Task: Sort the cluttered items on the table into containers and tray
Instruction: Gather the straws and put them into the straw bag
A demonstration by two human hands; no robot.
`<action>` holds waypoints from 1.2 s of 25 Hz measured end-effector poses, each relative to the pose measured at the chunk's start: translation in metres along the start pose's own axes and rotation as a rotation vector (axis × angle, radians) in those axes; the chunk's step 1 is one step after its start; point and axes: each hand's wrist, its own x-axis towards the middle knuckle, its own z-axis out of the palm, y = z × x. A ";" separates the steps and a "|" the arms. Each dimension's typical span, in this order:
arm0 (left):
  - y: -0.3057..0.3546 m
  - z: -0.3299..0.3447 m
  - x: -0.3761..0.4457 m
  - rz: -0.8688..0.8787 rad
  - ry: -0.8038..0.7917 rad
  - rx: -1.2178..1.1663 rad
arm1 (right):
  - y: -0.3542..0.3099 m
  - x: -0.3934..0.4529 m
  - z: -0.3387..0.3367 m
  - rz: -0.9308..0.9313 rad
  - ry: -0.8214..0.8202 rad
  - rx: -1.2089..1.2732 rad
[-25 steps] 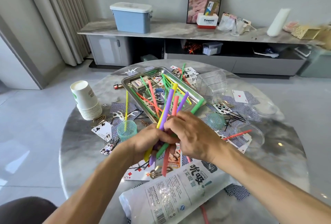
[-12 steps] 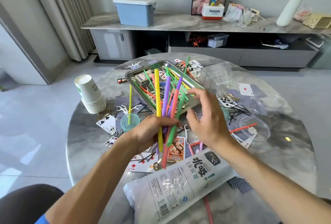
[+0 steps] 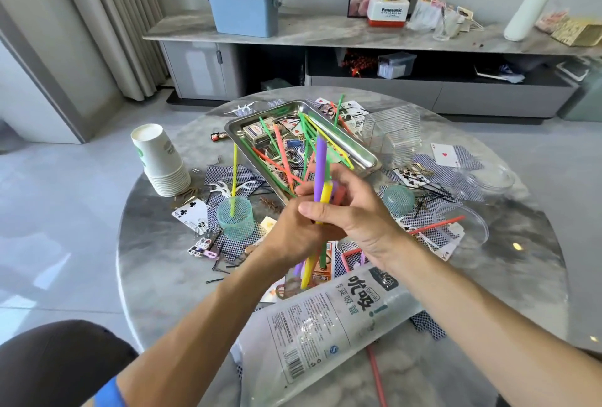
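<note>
Tight quarters: we had the tray point(image 3: 360, 153) rim just beyond our knuckles, bag point(image 3: 329, 325) under our wrists. Our left hand point(image 3: 293, 234) and right hand point(image 3: 355, 211) both clamped the straws point(image 3: 321, 172), upright between them.

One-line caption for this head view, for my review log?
Both hands, left and right, grip a bundle of coloured straws above the cluttered table, near the metal tray.

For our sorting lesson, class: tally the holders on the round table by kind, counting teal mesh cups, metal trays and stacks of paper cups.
Teal mesh cups: 2
Metal trays: 1
Paper cup stacks: 1
Total: 4
</note>
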 end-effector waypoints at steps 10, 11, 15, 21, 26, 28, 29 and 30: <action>0.011 -0.018 0.020 -0.054 0.370 -0.173 | -0.009 0.024 -0.003 -0.071 0.021 0.087; 0.017 -0.038 0.032 -0.136 0.438 -0.275 | -0.011 0.040 -0.005 -0.061 0.127 0.008; 0.024 -0.104 0.057 -0.423 0.611 -0.741 | 0.013 0.114 0.009 0.044 0.303 -0.651; 0.014 -0.126 0.089 -0.392 0.676 -1.012 | 0.068 0.203 0.042 0.176 0.335 -1.180; 0.013 -0.132 0.104 -0.312 0.632 -1.038 | 0.073 0.213 0.026 0.275 0.396 -0.972; 0.013 -0.127 0.108 -0.310 0.614 -0.998 | 0.049 0.206 0.014 0.184 0.488 -0.636; 0.014 -0.124 0.108 -0.313 0.598 -0.975 | 0.033 0.199 0.006 0.141 0.522 -0.487; 0.015 -0.120 0.108 -0.316 0.578 -0.952 | 0.017 0.191 -0.002 0.101 0.538 -0.377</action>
